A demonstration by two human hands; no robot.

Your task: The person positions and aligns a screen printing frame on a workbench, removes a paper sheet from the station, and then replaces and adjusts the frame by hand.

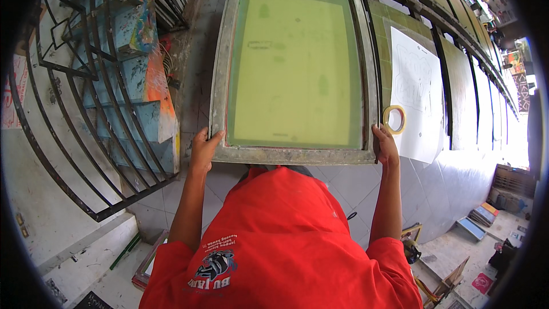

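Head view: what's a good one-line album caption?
Left hand and right hand grip a framed screen near its lower corners, tape and paper to its right.

Tiled floor [426, 186]: pale, shiny, stretching right!
Grille [137, 197]: black bars sweeping past paint-splattered blue furniture [151, 119].
Light [523, 134]: blazing, far right!

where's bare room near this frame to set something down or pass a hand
Tiled floor looks bare beyond the right forearm, below the white sheet; a narrow strip shows between the frame and blue boards. Crowded: the frame's right edge, with right hand and tape roll.
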